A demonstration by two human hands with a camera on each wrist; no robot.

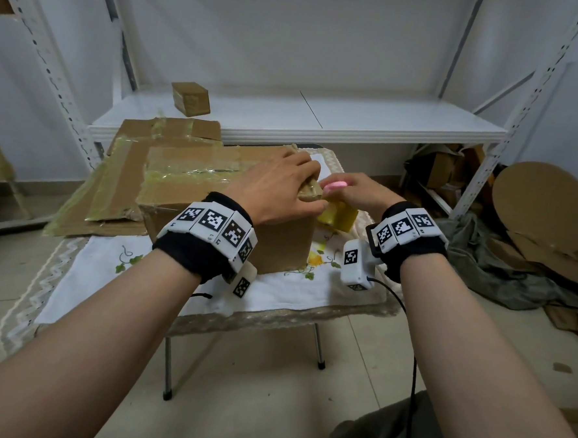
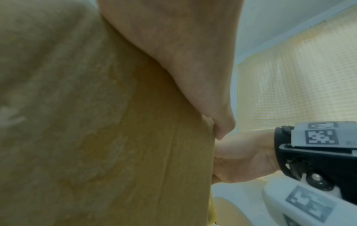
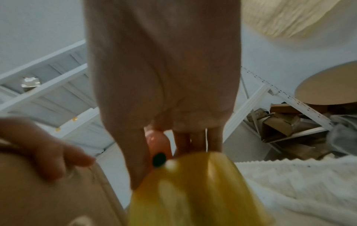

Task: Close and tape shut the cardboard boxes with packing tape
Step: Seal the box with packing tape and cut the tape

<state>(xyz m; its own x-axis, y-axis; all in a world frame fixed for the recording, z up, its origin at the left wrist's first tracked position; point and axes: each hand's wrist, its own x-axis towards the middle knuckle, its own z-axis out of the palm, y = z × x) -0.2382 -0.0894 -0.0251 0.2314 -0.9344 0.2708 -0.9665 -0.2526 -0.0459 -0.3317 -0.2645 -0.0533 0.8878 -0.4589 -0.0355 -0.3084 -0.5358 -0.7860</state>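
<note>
the cardboard box [image 1: 227, 208] sits on the cloth-covered desk [image 1: 84, 274], flaps down, yellowish tape [image 1: 195, 176] running across its top. left hand [image 1: 275, 194] lies flat over the box's right top edge, fingers [image 1: 304, 167] straight and close together, pressing down on the tape at the corner. just beside it the right hand [image 1: 360, 194] is curled around a pink cutter [image 1: 336, 186], fingers [image 3: 197, 142] pinching it right at the box's edge, and the yellow tape roll [image 1: 338, 216] hangs just under that hand, off the box's right side. from the right wrist the roll [image 3: 193, 191] fills the lower view, blurred. flattened cardboard [image 1: 121, 174] lies behind and left of the box, and a small taped box [image 1: 190, 98] stands on the white shelf [image 1: 354, 118] behind.
</note>
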